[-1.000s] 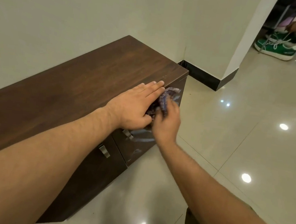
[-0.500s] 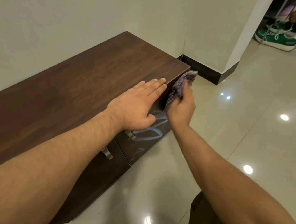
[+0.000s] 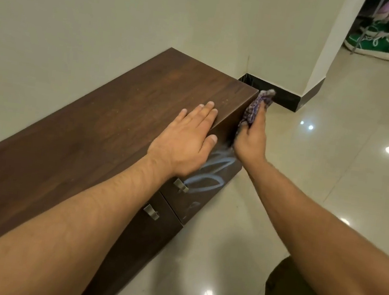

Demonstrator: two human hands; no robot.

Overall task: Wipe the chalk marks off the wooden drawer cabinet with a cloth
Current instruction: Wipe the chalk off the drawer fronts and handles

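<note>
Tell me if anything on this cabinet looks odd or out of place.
Yes: pale chalk scribbles loop across the cabinet's dark drawer front, beside its metal handle. The right hand holds the cloth against the front, above them.

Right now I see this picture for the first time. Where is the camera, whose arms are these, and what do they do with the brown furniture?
No machine here: the camera sits on a person's head and looks down, so both arms are that person's own. The left hand lies flat on top of the wooden drawer cabinet. The right hand grips a checked cloth and holds it against the cabinet's far front corner. Pale chalk marks show on the drawer front, beside a metal handle. Green shoes stand far off on the floor.
</note>
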